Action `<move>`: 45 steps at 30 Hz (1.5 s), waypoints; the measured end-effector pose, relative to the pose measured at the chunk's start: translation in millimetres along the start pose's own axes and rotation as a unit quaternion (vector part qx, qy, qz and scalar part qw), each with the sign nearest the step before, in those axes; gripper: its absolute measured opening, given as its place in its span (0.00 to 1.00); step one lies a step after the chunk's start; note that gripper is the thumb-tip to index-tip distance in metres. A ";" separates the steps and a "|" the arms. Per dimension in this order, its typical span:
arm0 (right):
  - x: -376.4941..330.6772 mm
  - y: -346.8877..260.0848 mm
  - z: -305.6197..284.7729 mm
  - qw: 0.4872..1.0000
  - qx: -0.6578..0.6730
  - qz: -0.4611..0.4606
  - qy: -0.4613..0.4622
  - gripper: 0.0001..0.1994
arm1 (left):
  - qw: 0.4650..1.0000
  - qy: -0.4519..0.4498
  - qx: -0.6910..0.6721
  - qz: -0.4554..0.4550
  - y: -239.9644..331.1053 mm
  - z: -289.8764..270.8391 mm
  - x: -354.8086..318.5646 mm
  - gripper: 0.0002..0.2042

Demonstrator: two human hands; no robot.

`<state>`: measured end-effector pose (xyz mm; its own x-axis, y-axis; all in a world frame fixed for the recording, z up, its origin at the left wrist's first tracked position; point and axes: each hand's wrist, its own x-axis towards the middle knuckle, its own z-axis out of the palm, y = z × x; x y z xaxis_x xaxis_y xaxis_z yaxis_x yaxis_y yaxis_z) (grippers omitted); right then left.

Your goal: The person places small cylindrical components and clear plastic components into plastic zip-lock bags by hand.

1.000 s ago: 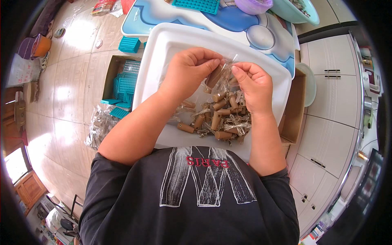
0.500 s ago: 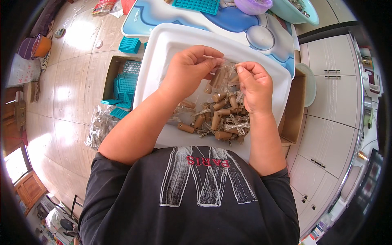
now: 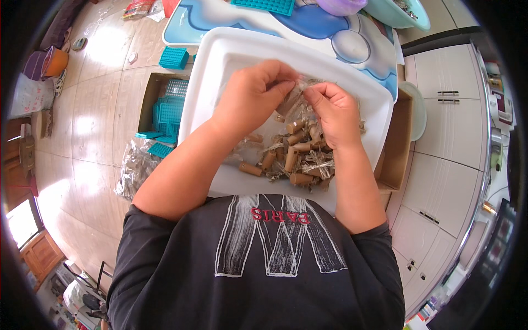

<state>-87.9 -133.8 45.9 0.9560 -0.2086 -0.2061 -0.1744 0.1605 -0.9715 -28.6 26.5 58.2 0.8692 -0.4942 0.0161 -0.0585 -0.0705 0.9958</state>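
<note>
Both my hands meet over a white plastic tub (image 3: 220, 50), pinching the top of a clear plastic bag (image 3: 300, 110). My left hand (image 3: 258, 91) has thumb and forefinger closed on the bag's edge. Close beside it, my right hand (image 3: 335, 113) grips the film between thumb and fingers. Below the hands lies a heap of brown cork-like cylinders (image 3: 291, 159), tangled with thin, pale wire-like bundles (image 3: 319, 165). What the bag contains is partly hidden by my fingers and the shiny film.
A blue-patterned table (image 3: 308, 25) carries a teal grid tray (image 3: 264, 4), a purple bowl (image 3: 341, 4) and a pale green basin (image 3: 393, 16). At left are a cardboard box (image 3: 146, 107) of teal grid trays and clear bags (image 3: 135, 170). Another cardboard box (image 3: 397, 146) stands right of the tub.
My right hand has shifted slightly left, closer to my left hand. The bag's top is now gathered between them, and both hands keep hold of it.
</note>
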 end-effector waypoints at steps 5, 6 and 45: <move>3.1 -5.4 -5.0 0.996 -0.061 -0.039 0.060 0.09 | 0.995 0.034 0.097 0.022 4.1 -14.3 0.8 0.10; 3.9 -7.6 -8.8 0.996 -0.061 -0.039 0.061 0.09 | 0.984 0.036 0.171 0.036 3.9 -21.7 2.4 0.11; -0.9 -16.7 -21.0 0.983 0.183 0.031 -0.004 0.09 | 0.994 -0.073 -0.080 0.012 -29.7 21.0 19.5 0.20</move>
<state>-90.9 -156.5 59.8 0.9485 -0.1794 -0.2611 -0.1374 0.5098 -0.8492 -20.2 0.8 27.1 0.7872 -0.6154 0.0393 0.0094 0.0757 0.9971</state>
